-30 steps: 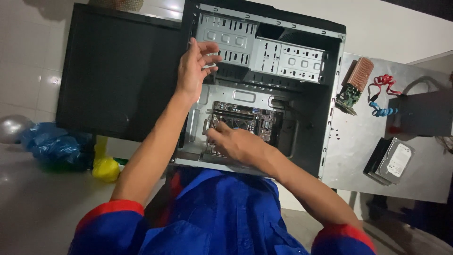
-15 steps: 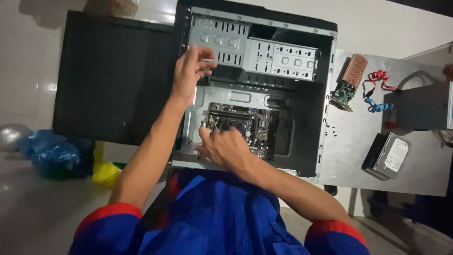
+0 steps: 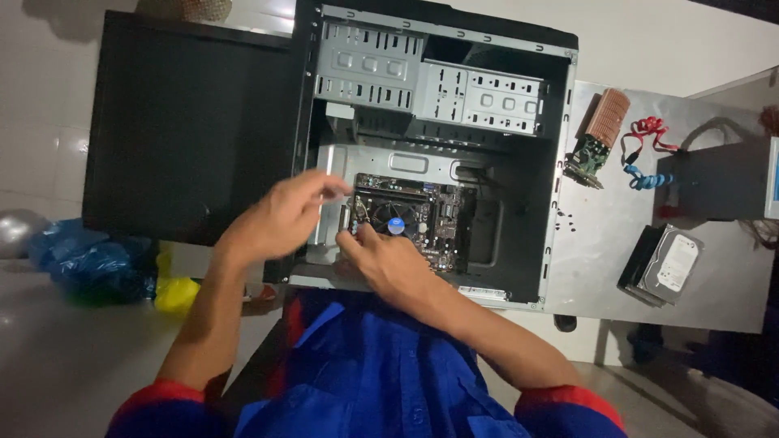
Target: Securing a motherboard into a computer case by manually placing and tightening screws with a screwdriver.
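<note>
Grey steel computer case (image 3: pixel 438 89) lies open on its side, both hands at the motherboard (image 3: pixel 422 219) inside it.

The left hand (image 3: pixel 280 219) hovers at the case's near-left edge, its fingers curled together beside the board's left end; whether they pinch anything I cannot tell. The right hand (image 3: pixel 389 264) rests on the board's near-left corner, fingers bent down onto it, just short of the round cooler fan (image 3: pixel 395 223); whether it grips the board cannot be told. The black side panel (image 3: pixel 191 130) lies flat to the left of the case. On the grey bench (image 3: pixel 600 259) to the right sit a card with a copper heatsink (image 3: pixel 600 134), red and blue cables (image 3: pixel 645 150), a hard drive (image 3: pixel 665 264) and a dark power supply box (image 3: pixel 718 178). Blue and yellow bags (image 3: pixel 97 268) lie at far left.
</note>
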